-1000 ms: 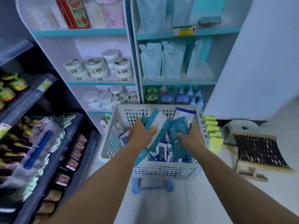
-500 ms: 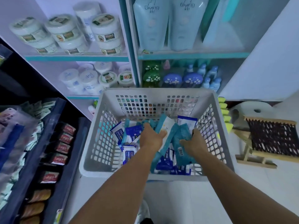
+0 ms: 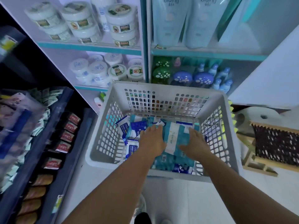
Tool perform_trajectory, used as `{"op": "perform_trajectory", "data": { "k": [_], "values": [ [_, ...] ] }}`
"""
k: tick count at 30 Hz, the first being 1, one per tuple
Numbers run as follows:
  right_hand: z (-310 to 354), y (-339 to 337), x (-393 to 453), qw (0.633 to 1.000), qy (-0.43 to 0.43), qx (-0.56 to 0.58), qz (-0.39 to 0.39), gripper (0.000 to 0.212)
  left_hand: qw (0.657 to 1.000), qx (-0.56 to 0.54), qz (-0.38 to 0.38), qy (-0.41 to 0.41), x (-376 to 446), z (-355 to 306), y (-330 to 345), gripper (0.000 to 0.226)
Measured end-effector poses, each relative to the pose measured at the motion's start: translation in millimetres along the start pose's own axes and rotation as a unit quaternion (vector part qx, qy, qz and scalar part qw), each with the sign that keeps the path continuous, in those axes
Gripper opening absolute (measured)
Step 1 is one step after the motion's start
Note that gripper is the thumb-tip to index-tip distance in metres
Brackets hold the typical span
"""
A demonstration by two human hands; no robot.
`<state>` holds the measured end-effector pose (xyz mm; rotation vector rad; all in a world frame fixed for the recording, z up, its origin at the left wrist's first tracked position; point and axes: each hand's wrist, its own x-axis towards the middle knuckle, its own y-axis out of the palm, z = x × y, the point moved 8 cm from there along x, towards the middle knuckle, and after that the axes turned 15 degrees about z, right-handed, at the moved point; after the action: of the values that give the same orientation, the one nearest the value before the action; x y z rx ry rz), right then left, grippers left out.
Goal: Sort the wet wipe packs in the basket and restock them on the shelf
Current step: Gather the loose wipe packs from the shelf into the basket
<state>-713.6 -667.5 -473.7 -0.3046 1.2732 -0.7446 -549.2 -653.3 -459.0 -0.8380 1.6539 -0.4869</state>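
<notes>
The basket (image 3: pixel 163 88) is being crowded on three sides: white tubs (image 3: pixel 98 71) and blue bottles (image 3: pixel 221 76) are being displayed on the shelf (image 3: pixel 145 50) beyond its far rim, dark racks of snack packets (image 3: pixel 64 136) are lining the left, and a wooden stool (image 3: pixel 271 147) is being kept just beside the right wall. Open room is being left only on the pale floor (image 3: pixel 178 199) at the near rim. Inside, the packs (image 3: pixel 174 139) are being covered by both hands: the left hand (image 3: pixel 152 140) and right hand (image 3: pixel 196 145) are being held flat, fingers straight, nothing gripped.
</notes>
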Motion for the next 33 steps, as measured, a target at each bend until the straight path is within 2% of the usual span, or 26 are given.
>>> {"op": "perform_trajectory", "data": {
  "k": [5, 10, 15, 25, 33],
  "values": [
    [42.3, -14.4, -48.2, 0.994, -0.064, -0.090, -0.007, 0.079, 0.998, 0.052, -0.035, -0.013, -54.8, 0.0, -27.5, 0.066],
    [90.5, -24.4, -106.1, 0.982, -0.137, -0.131, -0.022, 0.076, 0.995, 0.038, -0.071, -0.050, -129.3, 14.0, -58.7, 0.065],
    [154.9, -30.2, -172.9, 0.958, -0.218, -0.183, -0.042, 0.069, 0.984, 0.035, -0.150, -0.090, -214.1, 38.3, -98.1, 0.058],
    [321.0, -2.2, -313.3, 0.885, -0.394, -0.241, -0.066, 0.068, 0.941, -0.036, -0.263, -0.210, -406.8, 146.3, -143.3, 0.046],
    [446.0, 75.7, -414.7, 0.825, -0.493, -0.273, -0.056, 0.073, 0.899, -0.055, -0.334, -0.279, -540.9, 247.3, -141.2, 0.055]
  ]
}}
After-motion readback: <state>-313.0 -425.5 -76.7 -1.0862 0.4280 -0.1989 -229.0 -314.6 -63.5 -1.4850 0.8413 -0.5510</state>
